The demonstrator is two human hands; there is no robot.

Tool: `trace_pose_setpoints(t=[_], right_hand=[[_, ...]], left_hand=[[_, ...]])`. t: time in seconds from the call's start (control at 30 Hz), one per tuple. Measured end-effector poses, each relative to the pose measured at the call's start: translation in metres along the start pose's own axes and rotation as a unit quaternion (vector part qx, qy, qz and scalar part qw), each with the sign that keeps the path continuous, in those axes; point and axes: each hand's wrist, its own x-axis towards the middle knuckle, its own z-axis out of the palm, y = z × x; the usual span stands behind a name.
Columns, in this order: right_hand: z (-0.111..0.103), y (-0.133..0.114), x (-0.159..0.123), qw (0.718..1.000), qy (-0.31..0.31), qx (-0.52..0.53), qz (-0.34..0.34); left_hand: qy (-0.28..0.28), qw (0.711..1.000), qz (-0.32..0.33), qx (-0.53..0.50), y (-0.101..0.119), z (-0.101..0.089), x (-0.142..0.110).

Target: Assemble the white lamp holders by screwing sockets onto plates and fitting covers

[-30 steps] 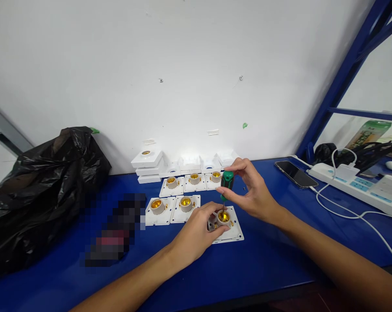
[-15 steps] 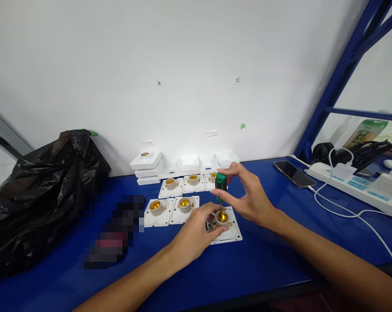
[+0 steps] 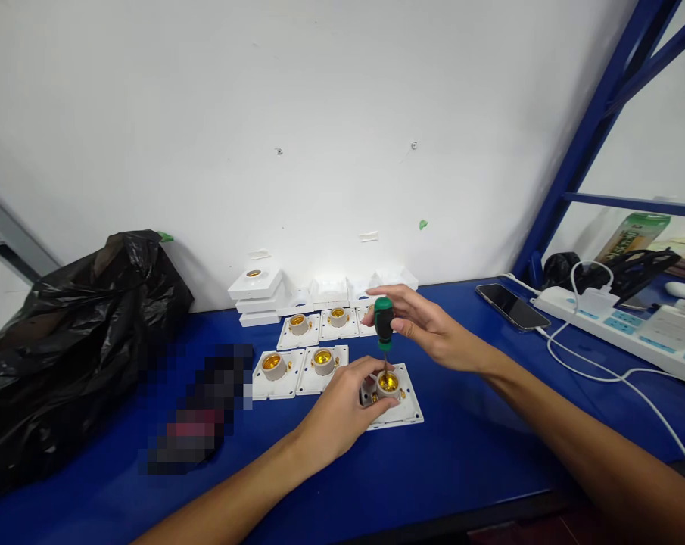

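So the right hand point(image 3: 418, 327) has just loosened its fingers around the screwdriver point(image 3: 384, 321) (can't tell if they're still touching) while the left hand point(image 3: 340, 405) pinches the lamp socket point(image 3: 391, 386) on its white plate point(image 3: 409, 405) on the counter point(image 3: 461, 454), probably just a regrip mid-turn imo.

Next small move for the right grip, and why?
Probably firm the right grip around the screwdriver: its curl looks loose, the tool already stands in the gold-lined socket, and the left grip holds that socket from the side.
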Motion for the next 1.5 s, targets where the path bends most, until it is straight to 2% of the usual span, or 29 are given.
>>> trace_pose_setpoints(t=[0.17, 0.3, 0.4, 0.5, 0.6, 0.67, 0.77, 0.87, 1.1, 1.5], right_hand=[[-0.012, 0.010, -0.001, 0.991, -0.064, 0.112, 0.036], [-0.014, 0.017, 0.002, 0.987, -0.027, 0.146, 0.054], [-0.006, 0.017, 0.004, 0.994, 0.020, 0.101, 0.035], [0.010, 0.014, 0.004, 0.998, 0.063, 0.014, -0.016], [0.026, 0.017, 0.001, 0.976, 0.160, -0.122, -0.081], [0.033, 0.020, -0.003, 0.956, 0.191, -0.191, -0.118], [0.036, 0.023, -0.007, 0.950, 0.171, -0.213, -0.154], [0.035, 0.025, -0.010, 0.958, 0.144, -0.205, -0.143], [0.032, 0.025, -0.011, 0.942, 0.144, -0.256, -0.161], [0.027, 0.026, -0.009, 0.929, 0.149, -0.301, -0.156]], left_hand=[[0.001, 1.000, 0.006, 0.001, -0.002, 0.001, 0.000], [0.007, 1.000, 0.012, 0.004, -0.002, 0.001, 0.000], [0.007, 1.000, 0.014, 0.002, -0.002, 0.001, 0.000], [0.001, 1.000, 0.005, 0.004, -0.001, 0.000, 0.000], [-0.004, 1.000, -0.005, 0.006, 0.001, -0.001, 0.000], [-0.002, 1.000, -0.004, 0.004, 0.001, -0.001, 0.000], [0.001, 1.000, 0.003, -0.001, 0.001, 0.000, 0.000], [-0.002, 1.000, 0.008, -0.005, 0.001, 0.000, 0.000], [0.001, 0.999, 0.039, 0.013, 0.001, -0.001, -0.001], [0.011, 0.999, 0.037, 0.036, -0.004, 0.003, -0.004]])
